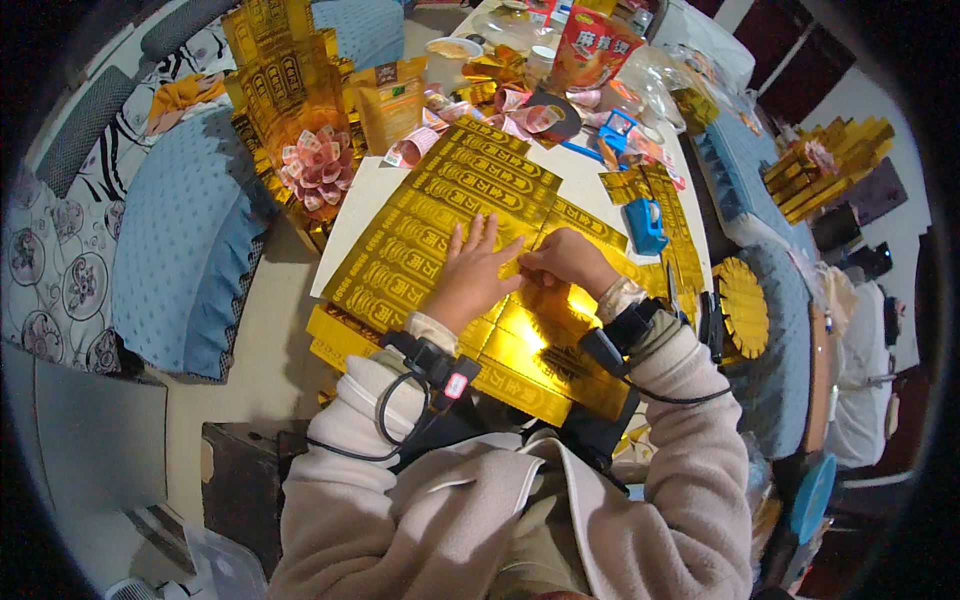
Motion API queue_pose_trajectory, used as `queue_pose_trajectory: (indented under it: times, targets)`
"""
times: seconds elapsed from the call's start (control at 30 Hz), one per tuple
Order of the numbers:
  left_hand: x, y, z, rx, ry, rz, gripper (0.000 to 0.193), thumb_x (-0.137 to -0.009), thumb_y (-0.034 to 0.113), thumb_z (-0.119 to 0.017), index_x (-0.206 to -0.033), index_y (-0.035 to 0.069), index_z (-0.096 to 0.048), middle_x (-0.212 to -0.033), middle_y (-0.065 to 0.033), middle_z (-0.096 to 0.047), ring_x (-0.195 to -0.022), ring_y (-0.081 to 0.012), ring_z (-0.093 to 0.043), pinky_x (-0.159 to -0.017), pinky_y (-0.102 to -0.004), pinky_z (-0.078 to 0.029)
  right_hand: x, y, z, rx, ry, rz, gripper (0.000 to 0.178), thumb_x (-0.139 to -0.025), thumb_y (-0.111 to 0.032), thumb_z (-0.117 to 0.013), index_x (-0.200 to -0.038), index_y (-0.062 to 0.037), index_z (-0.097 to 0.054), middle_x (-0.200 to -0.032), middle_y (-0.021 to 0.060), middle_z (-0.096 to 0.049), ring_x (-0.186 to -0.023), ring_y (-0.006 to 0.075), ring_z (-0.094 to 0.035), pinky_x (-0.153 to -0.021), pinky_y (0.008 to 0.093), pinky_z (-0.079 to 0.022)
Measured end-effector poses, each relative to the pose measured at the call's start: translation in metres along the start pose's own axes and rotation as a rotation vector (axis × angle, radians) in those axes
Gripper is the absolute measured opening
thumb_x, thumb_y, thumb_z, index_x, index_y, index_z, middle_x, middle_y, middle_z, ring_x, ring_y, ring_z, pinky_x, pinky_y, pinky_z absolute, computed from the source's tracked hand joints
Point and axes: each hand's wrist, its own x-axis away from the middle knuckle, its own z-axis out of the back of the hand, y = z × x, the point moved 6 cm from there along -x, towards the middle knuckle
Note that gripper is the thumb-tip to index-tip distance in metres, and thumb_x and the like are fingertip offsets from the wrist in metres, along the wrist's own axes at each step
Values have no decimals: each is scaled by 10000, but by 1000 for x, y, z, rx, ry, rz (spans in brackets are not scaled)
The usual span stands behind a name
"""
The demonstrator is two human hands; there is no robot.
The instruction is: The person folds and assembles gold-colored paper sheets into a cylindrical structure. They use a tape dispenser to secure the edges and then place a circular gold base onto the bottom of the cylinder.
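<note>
Gold foil paper sheets with embossed patterns (pixel 390 262) overlap across the near part of the table. My left hand (pixel 472 275) lies on them, palm down, with its fingers spread. Close beside it, my right hand (pixel 568 262) is closed, thumb and fingertips together over the seam between two sheets. Whatever its fingers pinch is hidden. A shiny, plainer part of the foil (pixel 510 325) reaches over the table's near edge, below both hands. Just right of my right hand stands a blue tape dispenser (pixel 646 226), on narrower gold strips (pixel 683 235).
Pink folded paper cones (pixel 520 120), a red food packet (pixel 593 48) and a blue plastic frame (pixel 612 137) crowd the far table. A gold foil tower with a pink paper flower (pixel 317 170) stands left. A scalloped gold disc (pixel 740 308) is at right, near blue-covered seats (pixel 760 190).
</note>
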Motion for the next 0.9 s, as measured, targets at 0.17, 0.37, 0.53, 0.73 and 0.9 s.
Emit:
queue_pose_trajectory:
  times: [0.17,0.37,0.53,0.73,0.9]
  targets:
    - [-2,-2,-3,-57,-77,25,670,-970,516,-647,-1585,320,-469,-1721,-222,-194,-1611,-378,-115,-1287,-546,-49,9,-4,4,80,25,-37,477,-857,-548,-738,-692,-105,-797,-612,29,-719,-593,215,-712,-615,353,-562]
    - [-1,-2,-1,-20,-100,37,674,-984,512,-634,-1600,313,-446,-1722,-229,-177,-1613,-377,-98,-1285,-543,-29,25,37,20,66,-58,-28,566,-867,-598,-746,-708,-57,-784,-626,71,-721,-628,231,-736,-619,352,-567]
    - [4,0,5,38,-58,-9,703,-976,466,-670,-1603,240,-445,-1715,-252,-177,-1611,-387,-98,-1286,-538,-18,36,110,77,-146,457,42,385,-934,-375,-739,-924,10,-740,-819,166,-744,-734,288,-726,-677,411,-546]
    - [27,6,18,80,-11,22,647,-948,322,-739,-1535,142,-533,-1667,-247,-319,-1585,-389,-214,-1295,-523,-89,42,205,130,-163,842,-37,318,-929,-288,-704,-1070,-3,-704,-898,201,-732,-837,340,-716,-756,409,-550]
    - [45,12,23,89,23,15,617,-950,312,-742,-1512,133,-559,-1661,-220,-349,-1574,-380,-252,-1291,-533,-114,11,250,120,-258,675,-161,394,-928,-345,-711,-1116,1,-725,-957,193,-757,-911,282,-735,-825,383,-559]
